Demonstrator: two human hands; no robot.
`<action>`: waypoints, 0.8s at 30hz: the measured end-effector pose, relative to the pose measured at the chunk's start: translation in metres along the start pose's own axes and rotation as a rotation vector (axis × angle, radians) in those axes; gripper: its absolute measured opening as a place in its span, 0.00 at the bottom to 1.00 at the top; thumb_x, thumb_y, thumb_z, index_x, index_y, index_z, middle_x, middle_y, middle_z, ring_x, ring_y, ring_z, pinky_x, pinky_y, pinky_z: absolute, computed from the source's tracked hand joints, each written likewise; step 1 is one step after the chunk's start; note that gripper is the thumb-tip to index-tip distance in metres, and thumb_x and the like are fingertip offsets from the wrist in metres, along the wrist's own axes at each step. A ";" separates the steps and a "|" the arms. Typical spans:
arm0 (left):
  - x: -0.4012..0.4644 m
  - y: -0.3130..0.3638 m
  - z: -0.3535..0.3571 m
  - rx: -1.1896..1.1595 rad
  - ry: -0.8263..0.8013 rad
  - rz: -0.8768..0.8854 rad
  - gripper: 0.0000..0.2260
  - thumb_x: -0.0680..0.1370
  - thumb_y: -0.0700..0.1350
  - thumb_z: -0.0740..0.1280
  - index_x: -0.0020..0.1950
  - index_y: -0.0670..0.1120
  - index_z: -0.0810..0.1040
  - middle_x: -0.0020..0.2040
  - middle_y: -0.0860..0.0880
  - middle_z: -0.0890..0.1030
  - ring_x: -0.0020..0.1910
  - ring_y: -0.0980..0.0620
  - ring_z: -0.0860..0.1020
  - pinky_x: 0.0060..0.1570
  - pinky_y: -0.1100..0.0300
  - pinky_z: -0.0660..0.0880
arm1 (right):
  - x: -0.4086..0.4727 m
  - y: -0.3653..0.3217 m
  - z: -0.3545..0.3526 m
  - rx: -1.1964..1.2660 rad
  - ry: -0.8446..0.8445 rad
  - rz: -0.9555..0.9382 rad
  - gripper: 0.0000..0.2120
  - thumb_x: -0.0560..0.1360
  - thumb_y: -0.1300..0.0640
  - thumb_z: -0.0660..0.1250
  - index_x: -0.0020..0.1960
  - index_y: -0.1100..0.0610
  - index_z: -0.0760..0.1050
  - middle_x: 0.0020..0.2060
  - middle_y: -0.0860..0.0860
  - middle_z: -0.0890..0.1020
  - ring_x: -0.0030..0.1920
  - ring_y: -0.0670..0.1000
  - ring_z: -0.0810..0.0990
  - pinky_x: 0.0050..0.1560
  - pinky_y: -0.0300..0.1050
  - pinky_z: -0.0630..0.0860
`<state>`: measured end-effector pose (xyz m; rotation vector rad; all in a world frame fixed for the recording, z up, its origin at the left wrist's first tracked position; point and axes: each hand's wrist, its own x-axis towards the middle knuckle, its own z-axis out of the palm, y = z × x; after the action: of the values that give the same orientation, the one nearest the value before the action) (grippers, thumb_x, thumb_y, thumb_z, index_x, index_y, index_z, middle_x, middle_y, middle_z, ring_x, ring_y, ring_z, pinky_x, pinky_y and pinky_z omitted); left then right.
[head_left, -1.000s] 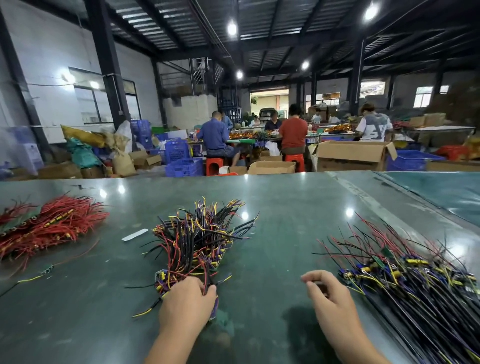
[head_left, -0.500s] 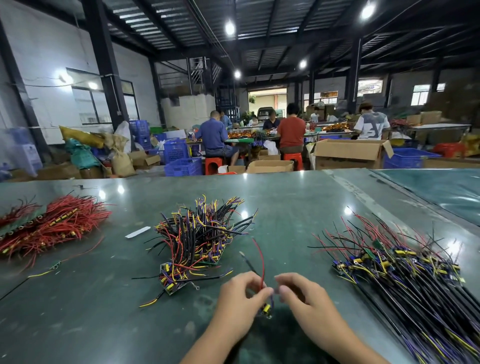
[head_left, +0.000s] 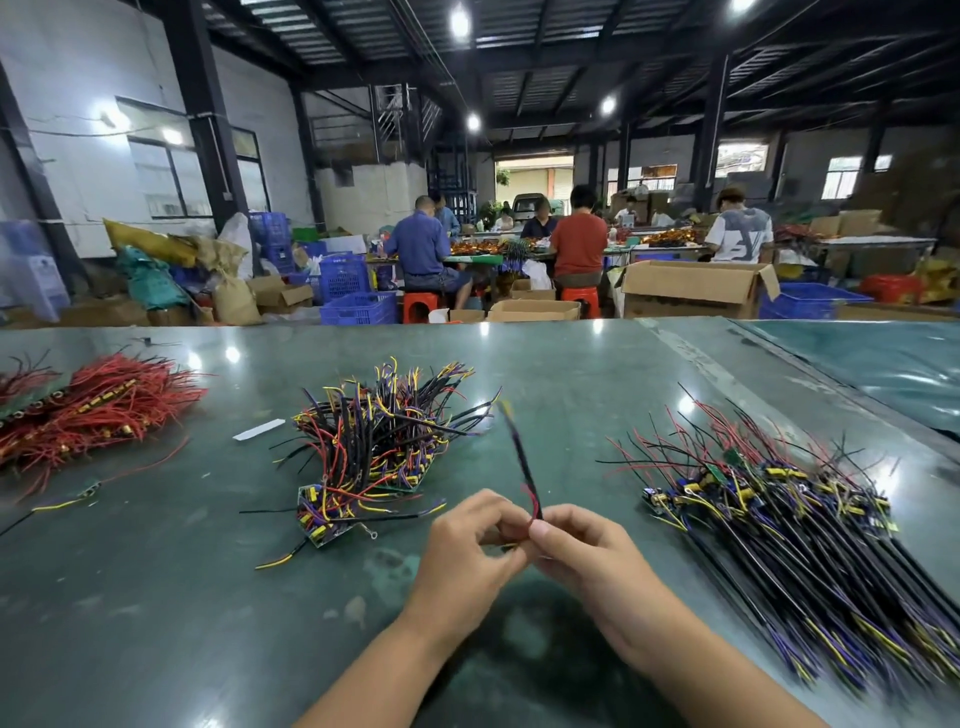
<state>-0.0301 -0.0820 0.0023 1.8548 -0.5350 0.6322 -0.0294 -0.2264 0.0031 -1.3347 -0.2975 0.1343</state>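
Lower centre: left hand (head_left: 467, 545) and right hand (head_left: 587, 551) fingers now jointly pinch the newly raised harness (head_left: 522, 462); folding probably begins.

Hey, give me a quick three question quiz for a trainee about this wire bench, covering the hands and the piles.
1. True or false: the left hand and the right hand both pinch the wire lead.
2. Where on the table does the red wire pile lie? A) far left B) middle C) right
3. Does the free end of the wire lead point toward the person or away?

Key: 1 true; 2 A; 3 away.
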 end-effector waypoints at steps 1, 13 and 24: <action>0.000 -0.001 -0.001 -0.042 0.000 -0.012 0.12 0.68 0.40 0.74 0.37 0.58 0.79 0.37 0.56 0.78 0.37 0.60 0.78 0.41 0.65 0.76 | 0.000 0.000 0.000 0.046 0.009 -0.007 0.10 0.69 0.59 0.70 0.46 0.65 0.76 0.41 0.59 0.80 0.46 0.53 0.76 0.57 0.51 0.72; 0.006 0.007 -0.005 -0.499 0.172 -0.468 0.08 0.72 0.35 0.71 0.38 0.47 0.86 0.36 0.49 0.83 0.36 0.57 0.80 0.40 0.65 0.77 | 0.006 0.008 0.002 -0.119 0.222 -0.251 0.05 0.79 0.65 0.60 0.46 0.62 0.72 0.43 0.56 0.80 0.44 0.51 0.84 0.44 0.39 0.79; 0.007 0.004 -0.001 -0.553 0.214 -0.524 0.05 0.73 0.37 0.71 0.38 0.43 0.85 0.32 0.49 0.80 0.34 0.57 0.78 0.38 0.61 0.80 | 0.007 0.007 0.000 -0.092 0.071 -0.038 0.06 0.76 0.62 0.67 0.42 0.60 0.72 0.36 0.50 0.81 0.40 0.53 0.82 0.40 0.42 0.78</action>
<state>-0.0278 -0.0829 0.0099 1.3019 -0.0533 0.2805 -0.0226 -0.2224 -0.0030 -1.4205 -0.2712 0.0412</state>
